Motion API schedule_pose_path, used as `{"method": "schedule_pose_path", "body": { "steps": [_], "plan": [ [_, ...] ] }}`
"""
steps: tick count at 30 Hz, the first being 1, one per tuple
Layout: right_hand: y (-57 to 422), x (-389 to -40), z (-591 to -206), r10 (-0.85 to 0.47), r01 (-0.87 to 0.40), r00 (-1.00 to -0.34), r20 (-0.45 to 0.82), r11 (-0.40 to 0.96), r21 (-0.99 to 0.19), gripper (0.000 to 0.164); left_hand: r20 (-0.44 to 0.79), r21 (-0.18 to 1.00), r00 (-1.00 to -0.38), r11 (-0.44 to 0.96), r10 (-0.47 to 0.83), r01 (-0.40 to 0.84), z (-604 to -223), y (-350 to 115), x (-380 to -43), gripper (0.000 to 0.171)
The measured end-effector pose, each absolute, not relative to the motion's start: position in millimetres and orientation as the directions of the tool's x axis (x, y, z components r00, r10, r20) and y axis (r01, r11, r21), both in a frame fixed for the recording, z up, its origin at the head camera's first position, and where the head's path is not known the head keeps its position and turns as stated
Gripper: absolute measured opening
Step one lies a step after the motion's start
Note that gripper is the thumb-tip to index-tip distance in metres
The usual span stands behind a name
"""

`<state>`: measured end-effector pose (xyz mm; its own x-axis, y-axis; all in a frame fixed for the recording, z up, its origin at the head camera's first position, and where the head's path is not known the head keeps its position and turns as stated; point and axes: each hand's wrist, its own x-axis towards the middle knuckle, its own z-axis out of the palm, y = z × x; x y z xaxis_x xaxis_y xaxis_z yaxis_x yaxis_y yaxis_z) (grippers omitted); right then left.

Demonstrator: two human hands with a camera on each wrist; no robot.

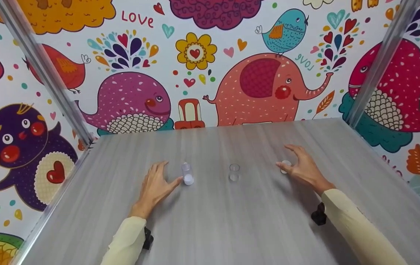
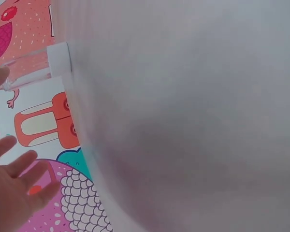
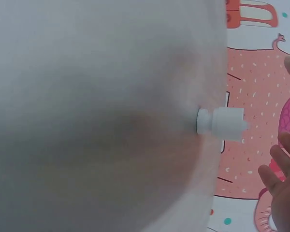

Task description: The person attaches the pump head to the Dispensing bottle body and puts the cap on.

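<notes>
On the left, a see-through cylinder with a white end (image 1: 187, 174) stands on the table, white end down in the left wrist view. My left hand (image 1: 155, 186) is beside it, fingers spread, thumb tip overlapping its side in the head view. Between my hands stands a see-through, cup-like container (image 1: 234, 172). My right hand (image 1: 303, 170) hovers near a small white piece (image 1: 285, 167), thumb and fingers apart around it. In the right wrist view this stepped white piece (image 3: 227, 123) stands upright with a narrow neck and a nub on top. Neither hand grips anything.
The grey wood-grain table (image 1: 210, 221) ends at a wall printed with cartoon animals (image 1: 261, 92). Metal posts stand at its back left (image 1: 44, 70) and back right (image 1: 383, 66) corners. Both wrists carry a small black device (image 1: 319, 214).
</notes>
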<state>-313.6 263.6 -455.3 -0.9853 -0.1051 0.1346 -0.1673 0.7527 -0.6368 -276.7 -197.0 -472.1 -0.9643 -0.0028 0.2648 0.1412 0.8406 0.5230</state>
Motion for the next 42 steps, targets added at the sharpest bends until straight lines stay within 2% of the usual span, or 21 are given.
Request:
{"method": "schedule_pose_path", "body": {
  "steps": [6,12,15,20,26,37,42],
  "plan": [
    [262.3,-311.4,-458.1,-0.047,-0.093,-0.995,0.084,0.681,-0.727,0.090,0.277,0.612,-0.960,0.776,-0.032,0.151,-475.4,-193.4,-276.3,0.065],
    [265.0,-309.5,-461.5,-0.024,-0.054,-0.998,0.050,0.645,-0.762,0.099,0.265,0.713,-0.962,0.685,-0.060,0.153,-478.7,-190.4,-277.8,0.059],
    [265.9,-308.6,-463.3,-0.025,-0.046,-0.999,0.039,0.618,-0.785,0.095,0.249,0.771,-0.966,0.619,-0.073,0.152,-480.1,-189.0,-278.7,0.058],
    [266.2,-307.5,-465.8,-0.016,-0.020,-1.000,0.013,0.576,-0.817,0.081,0.219,0.813,-0.972,0.566,-0.082,0.136,-482.2,-186.0,-279.0,0.059],
    [266.8,-306.8,-469.0,-0.017,0.001,-1.000,-0.011,0.521,-0.854,0.077,0.177,0.865,-0.981,0.488,-0.080,0.116,-482.3,-181.7,-277.7,0.062],
    [263.4,-307.0,-478.8,0.032,-0.072,-0.995,0.097,0.463,-0.883,0.065,0.123,0.952,-0.988,0.291,-0.095,0.091,-487.0,-175.6,-281.8,0.067],
    [264.0,-308.2,-482.0,0.053,-0.067,-0.993,0.101,0.446,-0.892,0.064,0.090,0.959,-0.993,0.277,-0.077,0.065,-486.0,-171.4,-280.9,0.071]
  ]
}}
